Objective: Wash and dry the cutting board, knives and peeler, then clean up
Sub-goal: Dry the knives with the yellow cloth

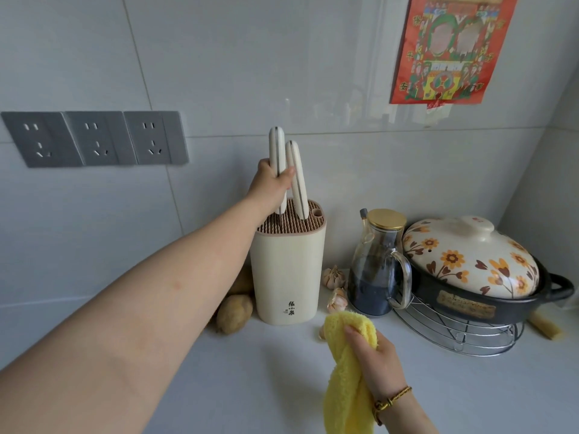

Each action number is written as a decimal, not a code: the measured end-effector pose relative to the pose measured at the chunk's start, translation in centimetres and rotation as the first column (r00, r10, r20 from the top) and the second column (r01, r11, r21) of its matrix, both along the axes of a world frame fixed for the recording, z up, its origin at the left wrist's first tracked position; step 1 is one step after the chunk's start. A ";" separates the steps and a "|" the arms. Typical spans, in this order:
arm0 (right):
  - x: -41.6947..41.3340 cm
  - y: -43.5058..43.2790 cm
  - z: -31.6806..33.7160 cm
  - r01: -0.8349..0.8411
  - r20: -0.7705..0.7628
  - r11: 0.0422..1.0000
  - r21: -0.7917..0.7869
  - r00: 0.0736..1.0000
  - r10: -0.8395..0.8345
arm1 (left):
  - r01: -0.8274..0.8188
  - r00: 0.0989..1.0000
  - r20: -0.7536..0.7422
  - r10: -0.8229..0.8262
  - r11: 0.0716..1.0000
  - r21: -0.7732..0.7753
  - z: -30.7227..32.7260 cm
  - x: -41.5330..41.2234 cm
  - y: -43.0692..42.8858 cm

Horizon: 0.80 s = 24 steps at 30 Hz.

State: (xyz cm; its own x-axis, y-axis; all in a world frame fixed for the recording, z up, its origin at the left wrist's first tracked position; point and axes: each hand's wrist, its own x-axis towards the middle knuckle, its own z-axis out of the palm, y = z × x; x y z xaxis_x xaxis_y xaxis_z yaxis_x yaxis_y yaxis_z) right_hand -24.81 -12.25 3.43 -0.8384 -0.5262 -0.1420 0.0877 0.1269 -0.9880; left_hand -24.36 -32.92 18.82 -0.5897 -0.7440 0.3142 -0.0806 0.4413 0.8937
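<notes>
A yellow cloth (344,393) hangs gripped in the right hand (376,361) above the bench (250,386); the left hand (271,186) grasps a white-handled knife (276,145) in the knife block (288,270).

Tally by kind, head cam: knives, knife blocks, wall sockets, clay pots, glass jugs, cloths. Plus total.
Knife: 2
Knife block: 1
Wall socket: 3
Clay pot: 1
Glass jug: 1
Cloth: 1
Total: 9
</notes>
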 end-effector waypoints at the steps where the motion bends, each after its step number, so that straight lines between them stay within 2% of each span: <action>1: 0.0 0.1 0.0 0.001 0.002 1.000 0.005 1.000 -0.001 | -0.013 1.000 0.026 0.014 1.000 -0.010 -0.7 0.1 0.1; 12: 0.0 0.6 0.8 0.040 -0.010 0.999 -0.012 0.999 -0.040 | -0.082 0.992 0.091 0.083 0.997 -0.016 -2.2 -0.1 -0.9; 17: 1.0 2.7 1.9 0.105 -0.041 0.994 0.010 0.994 -0.105 | -0.153 0.970 0.183 0.160 0.987 -0.050 -2.6 1.2 -0.6; 20: 2.2 4.5 2.6 0.138 -0.079 0.989 0.047 0.988 -0.134 | -0.213 0.966 0.142 0.216 0.976 -0.037 -2.6 3.7 0.7; 24: 4.7 8.1 4.1 0.217 -0.129 0.974 0.063 0.970 -0.207 | -0.139 0.989 0.051 0.138 0.990 0.012 -1.9 6.1 4.3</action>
State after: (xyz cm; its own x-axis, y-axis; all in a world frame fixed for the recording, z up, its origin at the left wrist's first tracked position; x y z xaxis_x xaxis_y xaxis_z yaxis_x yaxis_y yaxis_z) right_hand -20.10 -4.20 7.52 -0.9431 -0.3261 -0.0652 0.0009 0.1935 -0.9811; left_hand -18.25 -28.61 16.93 -0.4953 -0.8240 0.2750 -0.1849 0.4093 0.8935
